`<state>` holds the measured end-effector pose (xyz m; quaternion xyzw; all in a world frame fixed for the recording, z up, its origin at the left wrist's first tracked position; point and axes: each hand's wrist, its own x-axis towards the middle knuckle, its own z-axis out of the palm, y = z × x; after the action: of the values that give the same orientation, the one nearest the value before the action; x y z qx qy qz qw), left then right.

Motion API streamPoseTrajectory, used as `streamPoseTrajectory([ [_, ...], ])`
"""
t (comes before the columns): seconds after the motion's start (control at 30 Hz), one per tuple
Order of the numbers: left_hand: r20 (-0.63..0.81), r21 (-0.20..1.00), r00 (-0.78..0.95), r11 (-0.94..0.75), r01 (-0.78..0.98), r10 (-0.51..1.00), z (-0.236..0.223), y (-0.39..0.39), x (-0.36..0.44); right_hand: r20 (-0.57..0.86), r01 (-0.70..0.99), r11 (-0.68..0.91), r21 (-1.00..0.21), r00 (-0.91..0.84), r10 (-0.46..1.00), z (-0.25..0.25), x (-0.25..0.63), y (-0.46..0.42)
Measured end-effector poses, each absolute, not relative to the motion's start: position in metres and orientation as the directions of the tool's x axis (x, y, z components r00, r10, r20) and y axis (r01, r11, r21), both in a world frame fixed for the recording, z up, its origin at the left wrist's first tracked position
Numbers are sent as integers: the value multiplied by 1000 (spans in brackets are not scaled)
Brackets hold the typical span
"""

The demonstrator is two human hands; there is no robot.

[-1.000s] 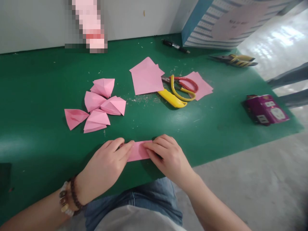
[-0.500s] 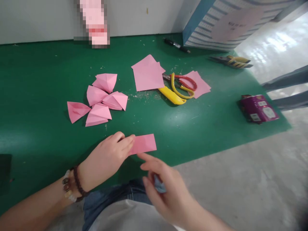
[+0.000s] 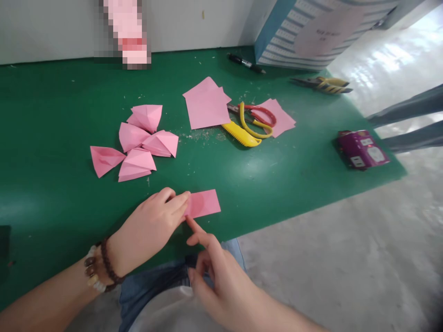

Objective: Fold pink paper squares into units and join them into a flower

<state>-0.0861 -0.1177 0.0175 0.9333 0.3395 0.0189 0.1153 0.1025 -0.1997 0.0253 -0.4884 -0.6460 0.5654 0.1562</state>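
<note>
The folded pink strip (image 3: pixel 206 203) is lying flat near the front edge of the green tabletop (image 3: pixel 294 180), long axis running basically left to right, free short end pointing right and angled a bit away from the person. The left hand (image 3: pixel 152 226) has its fingers together, pressing on the other end, but the thumb's hidden so can't tell if that grip is actually pinched on the paper. The right hand's (image 3: pixel 223 274) grip is loose and apart, index finger reaching the strip's near edge beside the left fingertips.
</note>
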Motion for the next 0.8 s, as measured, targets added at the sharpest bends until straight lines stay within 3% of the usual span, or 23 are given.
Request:
streamPoseTrajectory([
  [0.33, -7, 140, 784, -776, 615, 620, 14, -119, -88, -371, 525, -166, -835, -314, 874, 24, 120, -198],
  [0.6, 0, 182, 771, -758, 627, 637, 13, -118, -89, -354, 489, -237, -839, -162, 921, 16, 148, -200],
  [0.7, -2, 180, 781, -768, 615, 625, 13, -118, -89, -215, 535, -153, -831, -55, 975, 15, 153, -198],
  [0.8, -2, 172, 788, -776, 607, 616, 14, -117, -89, 62, 666, 60, -743, -20, 998, 12, 147, -188],
])
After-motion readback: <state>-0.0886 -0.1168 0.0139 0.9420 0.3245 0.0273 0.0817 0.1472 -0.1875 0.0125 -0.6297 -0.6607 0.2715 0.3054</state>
